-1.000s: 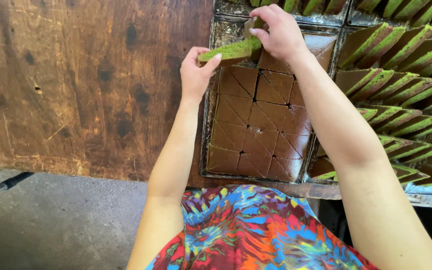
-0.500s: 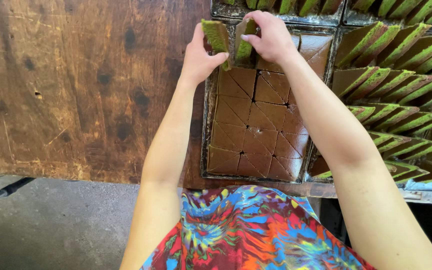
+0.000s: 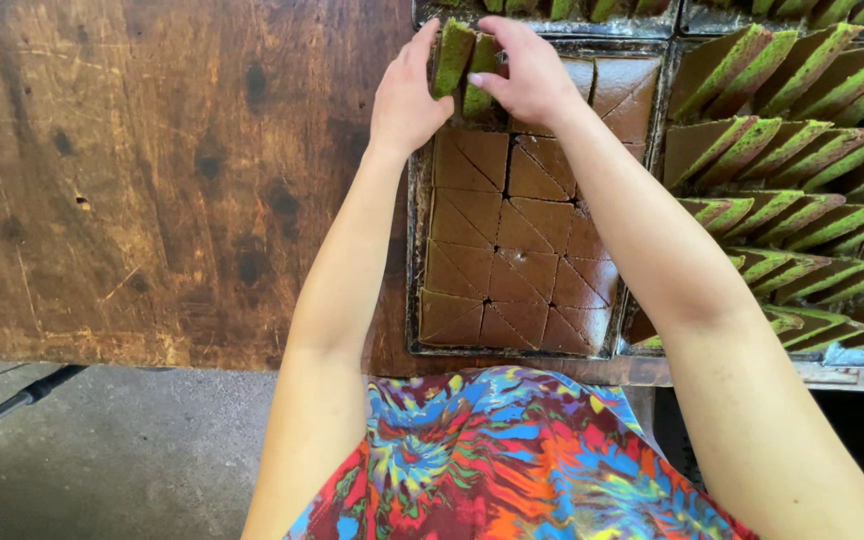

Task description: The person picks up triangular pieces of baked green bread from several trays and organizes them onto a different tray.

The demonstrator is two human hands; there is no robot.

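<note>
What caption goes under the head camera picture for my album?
Left hand and right hand stand green-and-brown cake slices on edge at the far end of a metal tray of cut cake.

One head camera looks steeply down, close over the wooden table [image 3: 152,180].

No packages, labels, signs or screens showing anywhere in view.
</note>
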